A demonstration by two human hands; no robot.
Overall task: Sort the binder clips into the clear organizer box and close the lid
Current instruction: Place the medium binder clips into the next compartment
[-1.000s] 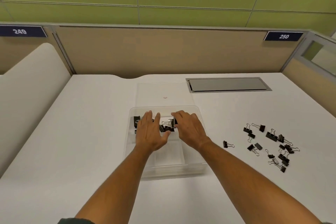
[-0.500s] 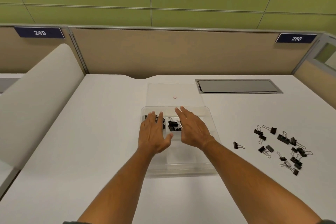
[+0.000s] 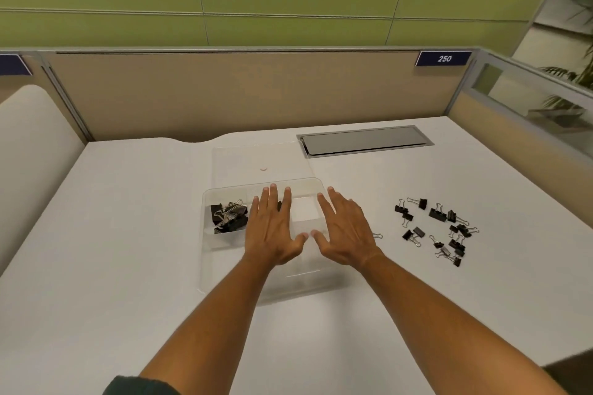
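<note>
The clear organizer box [image 3: 208, 253] sits on the white desk in front of me, its lid [image 3: 244, 160] lying open flat behind it. Several black binder clips [image 3: 229, 216] fill its far left compartment. My left hand [image 3: 272, 231] hovers flat over the box's middle, fingers straight, holding nothing. My right hand [image 3: 346, 231] is spread over the box's right edge, also holding nothing. A loose heap of black binder clips [image 3: 436, 228] lies on the desk to the right. One clip [image 3: 378, 236] peeks out beside my right wrist.
A grey cable hatch [image 3: 365, 139] is set into the desk behind the box. Beige partition panels [image 3: 224, 93] close off the back and right. A white rounded divider [image 3: 29, 151] borders the left side of the desk.
Both hands have pulled back from the clips in the far compartments and shifted right, fingers now straight. The camera view swung left then right.
</note>
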